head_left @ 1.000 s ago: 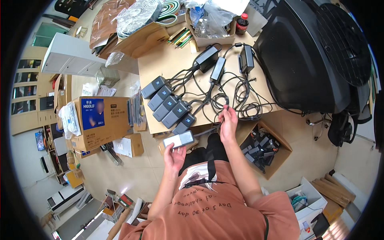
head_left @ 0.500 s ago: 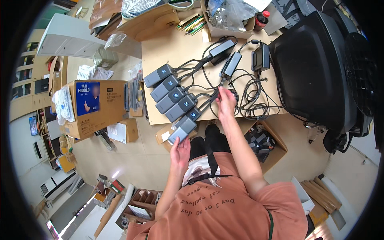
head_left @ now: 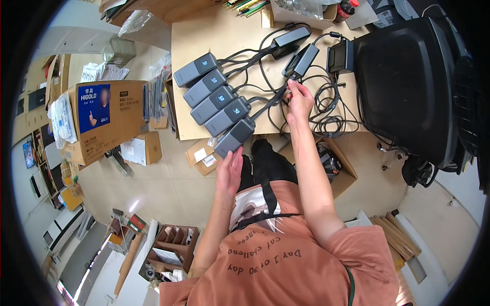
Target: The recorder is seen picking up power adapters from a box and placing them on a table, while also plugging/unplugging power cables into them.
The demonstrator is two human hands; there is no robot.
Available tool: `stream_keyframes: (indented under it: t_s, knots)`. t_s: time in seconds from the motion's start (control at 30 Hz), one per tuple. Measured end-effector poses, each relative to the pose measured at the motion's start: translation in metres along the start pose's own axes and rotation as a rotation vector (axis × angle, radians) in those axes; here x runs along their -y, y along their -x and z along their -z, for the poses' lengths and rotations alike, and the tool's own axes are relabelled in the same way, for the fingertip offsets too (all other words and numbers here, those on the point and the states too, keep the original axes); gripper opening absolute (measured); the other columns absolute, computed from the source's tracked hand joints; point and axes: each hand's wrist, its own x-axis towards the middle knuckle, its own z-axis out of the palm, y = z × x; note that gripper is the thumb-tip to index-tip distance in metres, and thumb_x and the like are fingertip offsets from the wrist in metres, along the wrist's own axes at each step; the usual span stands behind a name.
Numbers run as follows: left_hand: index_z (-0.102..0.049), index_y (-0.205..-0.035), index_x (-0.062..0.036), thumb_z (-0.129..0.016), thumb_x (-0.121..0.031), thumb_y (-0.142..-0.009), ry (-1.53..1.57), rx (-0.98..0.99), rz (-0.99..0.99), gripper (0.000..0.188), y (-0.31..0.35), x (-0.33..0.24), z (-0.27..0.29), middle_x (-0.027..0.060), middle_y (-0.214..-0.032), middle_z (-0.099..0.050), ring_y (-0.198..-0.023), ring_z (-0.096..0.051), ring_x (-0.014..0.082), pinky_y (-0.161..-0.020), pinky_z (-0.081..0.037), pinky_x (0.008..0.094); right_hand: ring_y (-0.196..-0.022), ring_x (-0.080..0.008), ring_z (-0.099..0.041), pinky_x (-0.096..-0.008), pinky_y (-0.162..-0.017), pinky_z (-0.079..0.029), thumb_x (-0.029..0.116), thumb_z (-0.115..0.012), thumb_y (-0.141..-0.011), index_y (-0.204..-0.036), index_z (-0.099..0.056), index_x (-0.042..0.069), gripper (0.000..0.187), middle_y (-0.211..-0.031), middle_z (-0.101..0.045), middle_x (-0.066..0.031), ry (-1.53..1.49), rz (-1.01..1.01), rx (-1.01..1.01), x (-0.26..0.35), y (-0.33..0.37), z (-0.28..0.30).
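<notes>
Five grey power banks lie in a slanting row on the wooden desk (head_left: 191, 127), dark cables plugged into their ends. My left hand (head_left: 229, 171) grips the lower end of the nearest power bank (head_left: 235, 137), which juts past the desk's front edge. Its display shows dark, while the one on the neighbouring power bank (head_left: 227, 116) is lit. My right hand (head_left: 300, 101) pinches a cable just below a black adapter box (head_left: 301, 61). Another adapter box (head_left: 291, 42) lies behind it, wired to the farther power banks.
A black block (head_left: 340, 57) and coiled cables (head_left: 329, 115) sit right of my right hand, beside a large black chair (head_left: 408, 92). At the back stand a parts box (head_left: 306, 19) and pencils (head_left: 245, 6). An open carton (head_left: 342, 178) is under the desk; a large carton (head_left: 115, 117) stands left.
The view has shifted, so the desk sits higher in it. The nearest power bank's display has gone from lit to dark. Both hands keep their places at the power bank and cable.
</notes>
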Motion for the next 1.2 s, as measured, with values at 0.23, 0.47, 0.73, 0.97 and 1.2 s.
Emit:
stream_keyframes:
  t_s: [0.23,0.47,0.73,0.97,1.2]
  knots:
    - [-0.049,-0.139,-0.0046,-0.057,-0.029,-0.102,-0.128,0.052,0.242,0.045,0.022,-0.017,-0.002,0.0117,-0.142,-0.058,-0.131,-0.056,0.0217,-0.097,-0.051,0.0348,-0.061,-0.0054,-0.054,-0.0192,-0.049,-0.036,0.012,-0.078,-0.088,-0.096,-0.071,0.003,0.014,-0.083,-0.07,-0.0025,-0.004,0.024,-0.058,-0.004,-0.008,0.01]
    - [-0.05,-0.143,-0.0115,-0.055,-0.036,-0.103,-0.775,0.395,0.288,0.047,0.061,-0.034,-0.063,0.0064,-0.131,-0.062,-0.114,-0.064,0.0187,-0.086,-0.053,0.0322,-0.059,-0.0073,-0.056,-0.0209,-0.055,-0.045,0.008,-0.075,-0.09,-0.096,-0.069,-0.002,0.014,-0.082,-0.07,-0.0046,0.141,0.04,0.045,0.012,-0.007,0.008]
    - [-0.061,-0.123,-0.0019,-0.048,-0.002,-0.099,-1.267,0.553,-0.672,0.027,-0.047,-0.064,-0.199,0.0079,-0.107,-0.07,-0.091,-0.067,0.0124,-0.082,-0.053,0.027,-0.061,-0.007,-0.054,-0.0209,-0.056,-0.044,0.011,-0.077,-0.09,-0.101,-0.067,0.0,0.019,-0.084,-0.07,-0.0042,0.193,0.137,0.112,0.007,-0.013,0.016]
    - [-0.063,-0.122,-0.0024,-0.045,-0.001,-0.096,-1.166,0.639,-0.744,0.032,-0.105,-0.088,-0.257,0.0083,-0.106,-0.07,-0.094,-0.065,0.0117,-0.078,-0.05,0.0264,-0.056,-0.0045,-0.047,-0.0205,-0.051,-0.034,0.008,-0.074,-0.092,-0.098,-0.065,-0.001,0.014,-0.072,-0.062,0.0011,0.143,0.12,0.105,0.001,-0.012,0.015]
    - [-0.066,-0.11,0.0005,-0.049,-0.002,-0.093,-1.001,0.577,-0.742,0.024,-0.113,-0.083,-0.225,0.0153,-0.097,-0.073,-0.092,-0.072,0.0246,-0.083,-0.056,0.0359,-0.059,-0.0038,-0.045,-0.0198,-0.05,-0.032,0.011,-0.072,-0.094,-0.099,-0.064,0.004,0.011,-0.075,-0.058,0.003,0.151,0.206,0.048,-0.009,-0.003,0.011]
